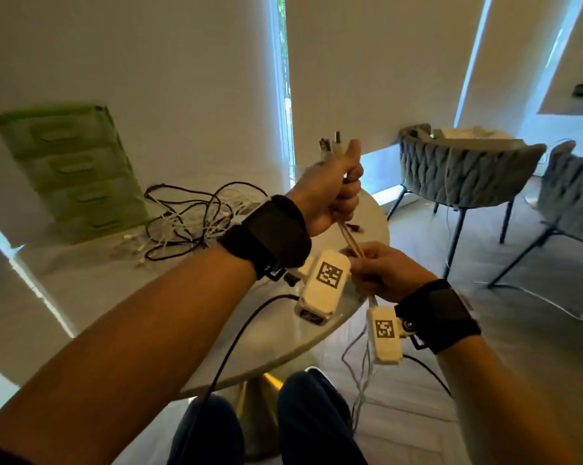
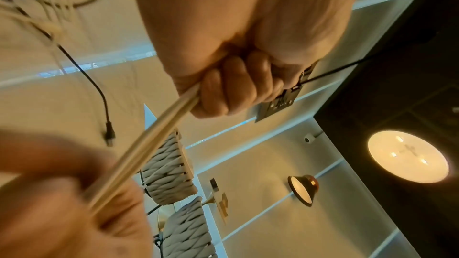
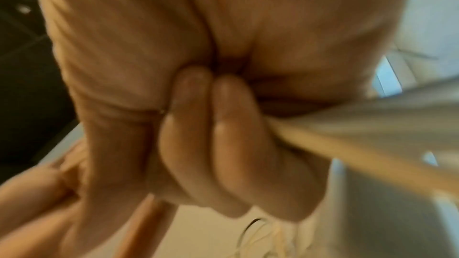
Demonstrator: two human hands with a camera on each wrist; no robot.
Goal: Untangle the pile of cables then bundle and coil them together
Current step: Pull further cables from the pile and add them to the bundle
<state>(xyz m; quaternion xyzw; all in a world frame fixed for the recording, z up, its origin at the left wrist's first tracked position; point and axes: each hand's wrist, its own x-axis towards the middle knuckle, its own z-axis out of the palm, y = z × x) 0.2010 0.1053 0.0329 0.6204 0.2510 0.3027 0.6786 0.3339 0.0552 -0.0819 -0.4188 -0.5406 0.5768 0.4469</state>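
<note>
- Fingers (image 2: 231, 85) of the left hand (image 1: 330, 189) are curling tight around a bunch of white cables (image 1: 350, 243), fist raised above the desk (image 1: 92, 280), with connector ends (image 1: 332, 142) sticking out of its top.
- Right hand (image 1: 384, 273), lower and nearer the body, is clenching the same white cables, with its fingers (image 3: 223, 125) wrapping them in the right wrist view, which is blurred.
- Between the two fists the cables are running taut and parallel, slanting down from left hand to right.
- Below the right hand the loose lengths (image 1: 360, 380) are hanging past the desk edge toward the floor (image 1: 501, 364).
- On the desk, behind the left wrist, a tangled pile (image 1: 189, 219) of black and white cables is lying, well apart from the held bunch.
- A black cable end (image 2: 109, 134) is dangling beside the taut strands in the left wrist view.
- A green drawer unit (image 1: 72, 169) is standing on the desk just behind the pile.
- Two woven grey chairs (image 1: 461, 169) are standing to the right, beyond the desk.
</note>
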